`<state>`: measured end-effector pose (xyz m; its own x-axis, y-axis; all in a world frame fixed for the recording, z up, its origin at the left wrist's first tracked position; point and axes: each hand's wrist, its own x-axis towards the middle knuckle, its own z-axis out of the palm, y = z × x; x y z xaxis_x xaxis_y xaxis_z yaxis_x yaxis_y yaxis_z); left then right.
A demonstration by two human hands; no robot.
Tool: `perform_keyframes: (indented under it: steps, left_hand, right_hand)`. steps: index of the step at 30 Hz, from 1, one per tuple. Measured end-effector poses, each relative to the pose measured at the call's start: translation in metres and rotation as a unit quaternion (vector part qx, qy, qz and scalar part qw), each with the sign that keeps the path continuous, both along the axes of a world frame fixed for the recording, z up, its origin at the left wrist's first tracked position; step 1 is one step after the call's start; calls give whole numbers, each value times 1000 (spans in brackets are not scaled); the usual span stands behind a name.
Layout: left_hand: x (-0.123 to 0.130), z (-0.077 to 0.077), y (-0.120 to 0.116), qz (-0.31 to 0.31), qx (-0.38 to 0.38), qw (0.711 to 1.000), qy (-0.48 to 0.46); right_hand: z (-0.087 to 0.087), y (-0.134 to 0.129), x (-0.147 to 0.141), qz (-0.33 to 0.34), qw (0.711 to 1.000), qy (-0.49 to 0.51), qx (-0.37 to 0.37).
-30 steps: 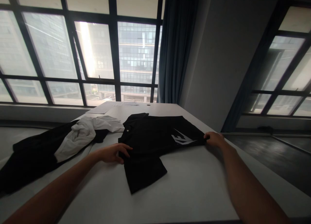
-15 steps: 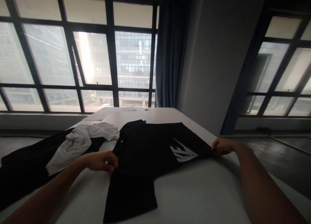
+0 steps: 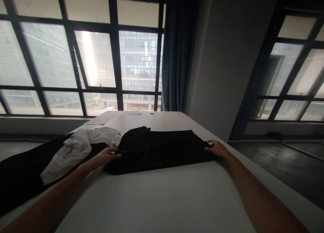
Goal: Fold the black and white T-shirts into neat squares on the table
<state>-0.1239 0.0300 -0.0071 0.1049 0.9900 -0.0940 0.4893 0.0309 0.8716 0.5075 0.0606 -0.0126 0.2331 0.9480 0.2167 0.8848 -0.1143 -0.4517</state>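
A black T-shirt (image 3: 162,148) lies folded over on the white table (image 3: 157,199), its near edge running nearly straight across. At its left end, my left hand (image 3: 107,157) has thumb and fingers closed on the cloth. My right hand (image 3: 217,148) pinches the fabric at the right end, thumb and forefinger around the edge. The white print on the shirt is now hidden under the fold. Just left of the shirt, a crumpled white garment (image 3: 76,148) rests on a dark garment (image 3: 22,162).
Papers (image 3: 101,118) lie at the far left of the table, and a small round dark spot (image 3: 152,113) shows near its far edge. Beyond stand windows, a blue curtain (image 3: 174,57) and a grey pillar (image 3: 215,64).
The shirt's near part, with its sleeve and white print, has been folded away from me over the rest. My right hand has moved left and slightly farther off; my left hand moved a little left.
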Motion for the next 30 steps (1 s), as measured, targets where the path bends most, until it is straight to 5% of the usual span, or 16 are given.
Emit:
perform_keyframes:
  steps: [2, 5, 9, 13, 17, 21, 25, 30]
  left_hand:
    - [-1, 2, -4, -38, 74, 994, 70]
    - [3, 6, -13, -133, 223, 947, 189]
    - [15, 7, -21, -213, 273, 893, 287]
    - [25, 11, -22, -215, 237, 935, 154]
    - [31, 17, -12, -25, 105, 987, -117]
    - [30, 10, -1, 84, -1, 990, -115]
    - [22, 6, -6, 65, -19, 997, -35]
    - [3, 25, -34, -86, -28, 996, 18]
  right_hand:
    - [1, -3, 1, 18, 999, 20, -20]
    - [3, -8, 1, 35, 998, 43, -41]
    - [2, -11, -1, 36, 997, 50, -40]
    - [-1, -7, 5, 37, 997, 63, -29]
    - [-4, -4, 12, 33, 994, 99, -17]
    - [-2, -7, 12, 39, 994, 93, -35]
    - [3, -13, 17, 41, 994, 94, -37]
    - [7, -21, 27, 44, 993, 110, -26]
